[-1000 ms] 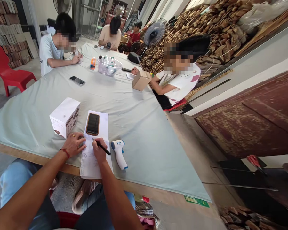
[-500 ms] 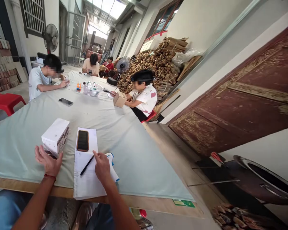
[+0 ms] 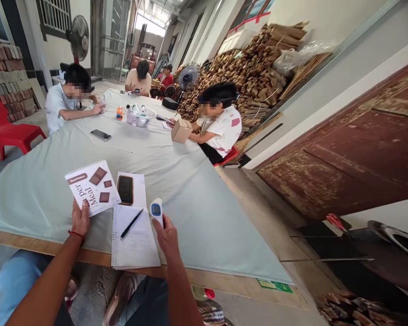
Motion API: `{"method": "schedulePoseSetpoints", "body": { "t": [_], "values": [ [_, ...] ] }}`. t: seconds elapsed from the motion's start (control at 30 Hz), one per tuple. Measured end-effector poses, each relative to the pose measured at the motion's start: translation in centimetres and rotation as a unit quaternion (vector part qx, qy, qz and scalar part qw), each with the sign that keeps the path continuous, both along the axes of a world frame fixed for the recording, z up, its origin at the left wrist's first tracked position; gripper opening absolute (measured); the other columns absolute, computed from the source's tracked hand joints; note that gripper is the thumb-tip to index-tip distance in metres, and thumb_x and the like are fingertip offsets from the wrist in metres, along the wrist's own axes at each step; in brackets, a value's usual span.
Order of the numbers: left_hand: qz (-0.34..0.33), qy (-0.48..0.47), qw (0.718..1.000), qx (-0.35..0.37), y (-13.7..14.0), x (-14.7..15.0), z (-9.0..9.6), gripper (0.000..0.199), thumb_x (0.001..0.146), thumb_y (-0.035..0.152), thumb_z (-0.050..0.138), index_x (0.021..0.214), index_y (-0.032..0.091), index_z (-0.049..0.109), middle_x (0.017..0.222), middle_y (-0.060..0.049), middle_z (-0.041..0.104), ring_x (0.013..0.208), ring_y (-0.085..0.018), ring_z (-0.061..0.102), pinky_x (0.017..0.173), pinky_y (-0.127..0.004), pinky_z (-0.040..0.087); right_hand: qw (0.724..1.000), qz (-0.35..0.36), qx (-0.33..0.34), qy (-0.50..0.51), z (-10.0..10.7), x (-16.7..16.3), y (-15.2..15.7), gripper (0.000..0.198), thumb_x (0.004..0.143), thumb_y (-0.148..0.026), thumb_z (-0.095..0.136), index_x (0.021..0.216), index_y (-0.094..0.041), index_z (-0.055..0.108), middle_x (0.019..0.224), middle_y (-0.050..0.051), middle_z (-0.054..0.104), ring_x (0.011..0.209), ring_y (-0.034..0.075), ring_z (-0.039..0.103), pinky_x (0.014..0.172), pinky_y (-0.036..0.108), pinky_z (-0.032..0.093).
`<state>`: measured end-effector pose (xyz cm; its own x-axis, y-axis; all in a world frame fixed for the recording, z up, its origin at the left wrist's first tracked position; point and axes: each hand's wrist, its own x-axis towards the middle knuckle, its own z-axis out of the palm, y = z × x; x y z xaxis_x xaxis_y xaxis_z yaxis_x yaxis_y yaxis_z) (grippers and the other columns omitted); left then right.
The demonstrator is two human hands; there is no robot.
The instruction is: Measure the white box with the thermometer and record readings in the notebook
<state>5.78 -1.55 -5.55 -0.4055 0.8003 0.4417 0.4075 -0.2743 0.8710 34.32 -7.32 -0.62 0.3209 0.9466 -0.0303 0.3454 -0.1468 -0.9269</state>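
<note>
My left hand (image 3: pixel 80 218) grips the lower edge of a white box (image 3: pixel 93 188) printed with brown squares and lettering; its printed face is tilted toward me. In my right hand (image 3: pixel 167 237) is a white and blue infrared thermometer (image 3: pixel 157 211), held upright by its handle with the small screen facing me. Between my hands lie sheets of paper (image 3: pixel 136 249) with handwriting, and a black pen (image 3: pixel 132 223) rests on them. A phone in an orange-edged case (image 3: pixel 125 190) lies at the top of the papers, close to the box.
Farther along the cloth-covered table (image 3: pixel 204 217) are another phone (image 3: pixel 101 135), an orange item (image 3: pixel 119 112), a clear basin (image 3: pixel 141 118) with bottles, and a cardboard box (image 3: pixel 182 131) by a seated person. Other people sit farther back. A red chair (image 3: pixel 12 127) stands at left.
My left hand has taken hold of the box and tipped its printed face toward me. My right hand has picked up the thermometer from beside the papers. The camera view has shifted slightly.
</note>
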Motion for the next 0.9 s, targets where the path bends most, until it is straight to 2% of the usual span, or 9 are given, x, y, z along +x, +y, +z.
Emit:
{"method": "schedulePoseSetpoints", "body": {
  "t": [0.03, 0.1, 0.2, 0.27, 0.37, 0.5, 0.73, 0.9],
  "values": [
    [-0.015, 0.012, 1.0, -0.006, 0.1, 0.0, -0.1, 0.065, 0.093, 0.068, 0.035, 0.127, 0.016, 0.055, 0.117, -0.015, 0.06, 0.113, -0.031, 0.055, 0.103, -0.049, 0.043, 0.996, 0.028, 0.016, 0.079, 0.3, -1.6, -0.2, 0.026, 0.077, -0.045, 0.053, 0.08, -0.02, 0.06, 0.079, 0.005, 0.066, 0.072, 0.019, 0.057, 0.065, 0.028, 0.044],
    [-0.028, 0.035, 0.999, -0.017, 0.2, 0.0, -0.1, 0.066, 0.093, 0.068, 0.034, 0.127, 0.015, 0.055, 0.115, -0.015, 0.061, 0.11, -0.03, 0.056, 0.1, -0.049, 0.044, 0.975, 0.092, 0.006, 0.203, 0.9, -5.0, -0.6, 0.026, 0.075, -0.045, 0.052, 0.063, -0.022, 0.052, 0.059, -0.001, 0.055, 0.058, 0.015, 0.048, 0.058, 0.027, 0.039],
    [-0.022, 0.045, 0.998, -0.032, 0.2, -0.1, 0.0, 0.064, 0.094, 0.066, 0.035, 0.129, 0.016, 0.054, 0.113, -0.014, 0.061, 0.106, -0.028, 0.057, 0.097, -0.047, 0.045, 0.951, 0.139, -0.008, 0.277, 1.2, -9.5, -0.6, 0.025, 0.071, -0.042, 0.054, 0.057, -0.022, 0.049, 0.053, -0.003, 0.049, 0.054, 0.013, 0.043, 0.056, 0.026, 0.036],
    [-0.022, 0.044, 0.998, -0.04, 0.2, -0.1, 0.1, 0.063, 0.094, 0.065, 0.036, 0.129, 0.016, 0.054, 0.11, -0.013, 0.062, 0.103, -0.027, 0.058, 0.095, -0.045, 0.046, 0.948, 0.148, -0.012, 0.282, 1.1, -11.3, -0.3, 0.025, 0.07, -0.042, 0.054, 0.057, -0.022, 0.049, 0.052, -0.003, 0.048, 0.053, 0.013, 0.042, 0.054, 0.026, 0.035],
    [-0.021, 0.041, 0.998, -0.049, 0.1, 0.0, 0.1, 0.062, 0.093, 0.064, 0.038, 0.129, 0.016, 0.055, 0.11, -0.013, 0.062, 0.101, -0.027, 0.058, 0.093, -0.045, 0.047, 0.953, 0.145, -0.013, 0.267, 0.5, -12.3, 0.4, 0.026, 0.069, -0.045, 0.054, 0.058, -0.022, 0.049, 0.053, -0.004, 0.048, 0.054, 0.013, 0.042, 0.055, 0.026, 0.035],
    [-0.02, 0.027, 0.999, -0.043, 0.1, 0.1, -0.2, 0.061, 0.094, 0.062, 0.04, 0.133, 0.017, 0.053, 0.114, -0.013, 0.062, 0.105, -0.028, 0.058, 0.096, -0.047, 0.046, 0.963, 0.141, 0.016, 0.228, 0.0, -12.4, 0.8, 0.027, 0.071, -0.047, 0.055, 0.064, -0.022, 0.051, 0.058, -0.004, 0.047, 0.059, 0.013, 0.04, 0.058, 0.026, 0.035],
    [-0.037, 0.022, 0.998, -0.04, 0.0, 0.0, -0.3, 0.064, 0.095, 0.062, 0.039, 0.137, 0.016, 0.05, 0.12, -0.015, 0.062, 0.111, -0.029, 0.058, 0.1, -0.048, 0.046, 0.973, 0.135, 0.001, 0.188, 0.8, -12.5, 0.5, 0.029, 0.071, -0.051, 0.053, 0.064, -0.023, 0.048, 0.058, -0.003, 0.043, 0.059, 0.014, 0.037, 0.055, 0.027, 0.034],
    [-0.033, 0.009, 0.999, -0.034, -0.1, 0.0, -0.6, 0.063, 0.095, 0.061, 0.04, 0.139, 0.017, 0.049, 0.129, -0.016, 0.059, 0.119, -0.03, 0.055, 0.106, -0.05, 0.042, 0.972, 0.144, 0.012, 0.184, 0.4, -12.7, 0.7, 0.028, 0.073, -0.05, 0.053, 0.066, -0.024, 0.048, 0.059, -0.004, 0.044, 0.058, 0.014, 0.038, 0.055, 0.027, 0.035]
  ]
}}
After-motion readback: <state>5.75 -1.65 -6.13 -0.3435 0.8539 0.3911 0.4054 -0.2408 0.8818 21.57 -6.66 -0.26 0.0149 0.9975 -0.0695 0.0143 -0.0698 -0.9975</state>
